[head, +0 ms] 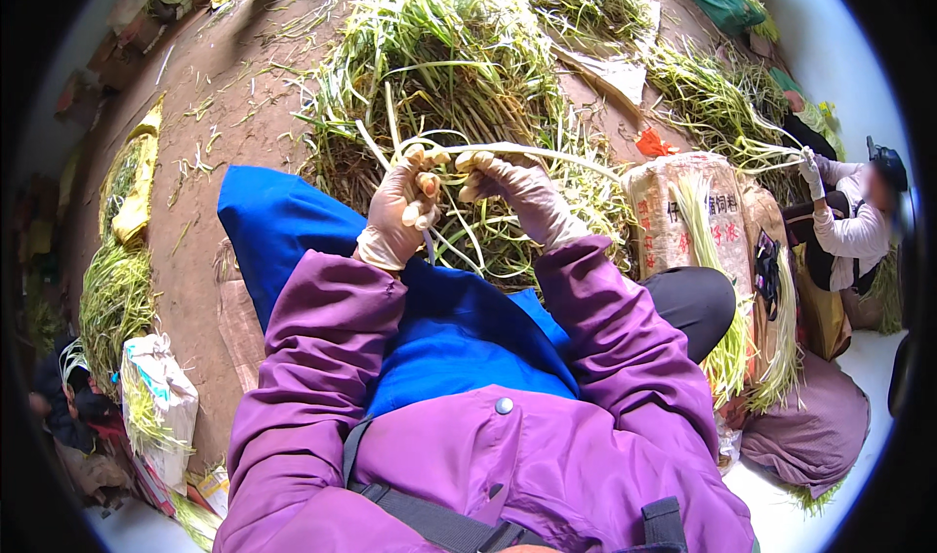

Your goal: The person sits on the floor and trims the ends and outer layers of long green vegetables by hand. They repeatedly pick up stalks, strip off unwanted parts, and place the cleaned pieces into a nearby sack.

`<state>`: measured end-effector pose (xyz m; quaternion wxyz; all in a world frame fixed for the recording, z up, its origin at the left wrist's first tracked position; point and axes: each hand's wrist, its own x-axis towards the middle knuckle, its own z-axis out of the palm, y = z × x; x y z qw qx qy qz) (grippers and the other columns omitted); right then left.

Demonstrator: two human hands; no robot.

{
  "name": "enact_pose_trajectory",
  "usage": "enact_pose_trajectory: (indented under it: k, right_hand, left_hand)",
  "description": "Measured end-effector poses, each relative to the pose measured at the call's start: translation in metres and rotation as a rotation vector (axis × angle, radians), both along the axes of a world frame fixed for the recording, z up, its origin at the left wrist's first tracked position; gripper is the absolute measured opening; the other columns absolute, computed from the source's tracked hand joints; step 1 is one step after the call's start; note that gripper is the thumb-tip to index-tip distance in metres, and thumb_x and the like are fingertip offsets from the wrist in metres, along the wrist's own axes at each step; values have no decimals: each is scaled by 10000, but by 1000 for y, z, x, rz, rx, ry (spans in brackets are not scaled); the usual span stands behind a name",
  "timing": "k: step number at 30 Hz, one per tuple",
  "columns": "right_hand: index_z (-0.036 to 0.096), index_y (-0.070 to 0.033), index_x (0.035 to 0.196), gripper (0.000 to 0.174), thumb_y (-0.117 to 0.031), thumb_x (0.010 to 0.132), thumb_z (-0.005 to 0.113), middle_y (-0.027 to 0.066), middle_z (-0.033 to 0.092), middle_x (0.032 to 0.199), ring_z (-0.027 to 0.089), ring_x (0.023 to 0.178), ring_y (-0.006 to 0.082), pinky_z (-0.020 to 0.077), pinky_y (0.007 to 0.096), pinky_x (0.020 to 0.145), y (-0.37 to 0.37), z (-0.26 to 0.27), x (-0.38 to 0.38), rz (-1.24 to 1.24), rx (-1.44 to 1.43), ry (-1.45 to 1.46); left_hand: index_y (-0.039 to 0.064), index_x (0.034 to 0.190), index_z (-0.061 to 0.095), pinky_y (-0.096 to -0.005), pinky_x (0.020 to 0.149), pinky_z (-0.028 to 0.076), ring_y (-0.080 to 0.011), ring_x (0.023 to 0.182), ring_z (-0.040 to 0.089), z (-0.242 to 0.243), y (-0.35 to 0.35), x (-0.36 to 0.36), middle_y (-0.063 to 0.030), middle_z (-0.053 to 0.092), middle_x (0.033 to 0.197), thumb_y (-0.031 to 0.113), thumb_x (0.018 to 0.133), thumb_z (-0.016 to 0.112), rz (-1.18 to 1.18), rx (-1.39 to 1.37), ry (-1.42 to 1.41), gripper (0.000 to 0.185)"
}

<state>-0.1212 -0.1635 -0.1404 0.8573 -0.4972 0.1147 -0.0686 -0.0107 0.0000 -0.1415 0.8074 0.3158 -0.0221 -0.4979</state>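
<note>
My left hand (399, 205), in a thin pale glove, is closed around pale green leafy stalks (372, 145) whose ends stick out above the fingers. One long pale stalk (542, 150) arches from that hand to the right, past the fingertips of my right hand (516, 190). The right hand is gloved too, its fingers curled close together just under this stalk. Whether they pinch it or a thin strand is hidden. Both hands are over my lap's blue apron (454, 333), at the near edge of a big heap of leafy stalks (446, 77).
Trimmed pale stalks (706, 231) lie across a stuffed woven sack (651, 216) with printed writing, beside my right knee. A person (849, 209) at far right holds stalks. More stalks lie by a yellow sack (139, 194) at left; a white bag (165, 406) stands below.
</note>
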Motion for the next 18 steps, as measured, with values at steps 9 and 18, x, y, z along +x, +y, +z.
enact_pose_trajectory:
  k: [9,18]
  right_hand:
    - [610,-23,972,230,-233,959,517,69,615,760,633,744,231,539,361,704,-82,-10,-34,-455,402,-154]
    - [609,-77,990,180,-227,891,617,29,622,768,561,593,136,468,301,506,-183,-36,-107,-785,98,134]
  left_hand:
    - [84,1063,559,-250,408,376,-66,409,332,0,19,38,56,479,634,313,1004,427,274,-53,-34,270]
    - [89,943,540,-233,380,337,-71,417,337,2,41,68,51,501,628,276,1013,399,377,-149,-1,245]
